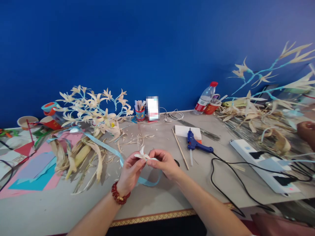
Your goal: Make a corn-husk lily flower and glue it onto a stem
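Observation:
My left hand (130, 172), with a red bead bracelet at the wrist, pinches the base of a small pale corn-husk flower (143, 153) above the table's front middle. My right hand (164, 162) is closed on the same flower from the right, fingertips touching the left hand's. A light blue ribbon (147, 182) loops under both hands and trails away to the left across the table. A blue glue gun (195, 144) lies to the right of my hands, apart from them, its black cord running off right.
Husk flower branches (93, 105) and loose husks (81, 154) lie at left with coloured paper (36, 170). A wooden stick (180, 149), white power strip (263, 167), water bottle (205, 96), pen cup (140, 111) and more husk branches (265, 78) stand around. Another person's hand (306, 129) shows at the right edge.

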The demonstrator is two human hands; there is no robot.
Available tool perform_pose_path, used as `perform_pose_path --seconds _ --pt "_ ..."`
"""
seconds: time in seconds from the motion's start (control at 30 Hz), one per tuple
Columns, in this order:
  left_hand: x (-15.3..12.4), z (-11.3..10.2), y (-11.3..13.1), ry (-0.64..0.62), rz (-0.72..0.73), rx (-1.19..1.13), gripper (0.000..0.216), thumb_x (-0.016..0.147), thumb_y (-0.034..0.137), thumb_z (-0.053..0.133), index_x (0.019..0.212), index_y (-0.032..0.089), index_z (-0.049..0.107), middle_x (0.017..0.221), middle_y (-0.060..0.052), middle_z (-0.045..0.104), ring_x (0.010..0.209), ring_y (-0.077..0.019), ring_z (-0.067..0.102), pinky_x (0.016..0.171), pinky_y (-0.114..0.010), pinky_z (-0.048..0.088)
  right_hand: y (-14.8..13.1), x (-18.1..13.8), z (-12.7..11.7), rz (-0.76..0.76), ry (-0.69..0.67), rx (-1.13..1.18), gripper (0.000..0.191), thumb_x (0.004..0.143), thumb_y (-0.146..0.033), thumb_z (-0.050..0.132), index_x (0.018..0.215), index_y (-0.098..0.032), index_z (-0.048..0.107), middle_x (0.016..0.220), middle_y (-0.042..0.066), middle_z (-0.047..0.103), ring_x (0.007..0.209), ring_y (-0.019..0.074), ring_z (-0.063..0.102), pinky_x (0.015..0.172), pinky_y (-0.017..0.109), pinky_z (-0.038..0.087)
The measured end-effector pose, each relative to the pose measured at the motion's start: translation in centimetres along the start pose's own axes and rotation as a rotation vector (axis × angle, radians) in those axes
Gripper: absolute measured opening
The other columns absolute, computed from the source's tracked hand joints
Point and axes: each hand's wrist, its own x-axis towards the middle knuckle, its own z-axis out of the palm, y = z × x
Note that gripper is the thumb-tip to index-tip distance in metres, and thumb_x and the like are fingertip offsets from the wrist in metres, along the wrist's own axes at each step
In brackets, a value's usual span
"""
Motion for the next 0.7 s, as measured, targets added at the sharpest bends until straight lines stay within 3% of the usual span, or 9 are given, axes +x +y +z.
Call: perform_pose_path --seconds 0.17,0.47,0.6,0.7 --pt "0.25 -0.06 -0.28 -0.017 0.021 -0.021 0.011 0.071 0.022 0.075 0.078 0.018 0.068 0.076 0.001 0.058 0.058 -0.0055 0.043 0.056 -0.018 0.036 -0.04 -0.20 0.15 -0.168 0.058 -0.177 0.024 0.070 -0.037 0.076 0.071 -0.016 0.064 0.069 0.001 0.064 0.066 0.0132 0.052 0.064 0.026 0.038" --pt "0.27 -0.04 0.24 -0.090 -0.013 -0.018 0.013 0.069 0.023 0.076 0.067 0.017 0.065 0.069 0.002 0.053 0.058 -0.0072 0.042 0.058 -0.021 0.036 0.15 0.19 -0.33 0.173 -0.089 0.159 0.027 0.063 -0.033 0.082 0.067 -0.014 0.064 0.055 -0.004 0.054 0.044 0.0042 0.036 0.045 0.020 0.024" --pt "0.35 -0.04 0.45 -0.135 -0.053 -0.046 0.015 0.067 0.024 0.077 0.065 0.018 0.065 0.069 0.001 0.053 0.065 -0.0106 0.049 0.061 -0.023 0.041 0.10 0.10 -0.37 0.182 -0.109 0.146 0.026 0.062 -0.033 0.082 0.068 -0.014 0.065 0.058 -0.003 0.057 0.043 0.0039 0.036 0.045 0.020 0.025" --pt "0.40 -0.03 0.39 -0.136 -0.065 -0.072 0.016 0.067 0.024 0.077 0.065 0.017 0.064 0.071 0.000 0.054 0.067 -0.0112 0.050 0.063 -0.024 0.042 0.09 -0.04 -0.20 0.097 -0.087 0.053 0.028 0.064 -0.036 0.081 0.068 -0.015 0.063 0.058 -0.004 0.055 0.045 0.0051 0.037 0.046 0.021 0.027"
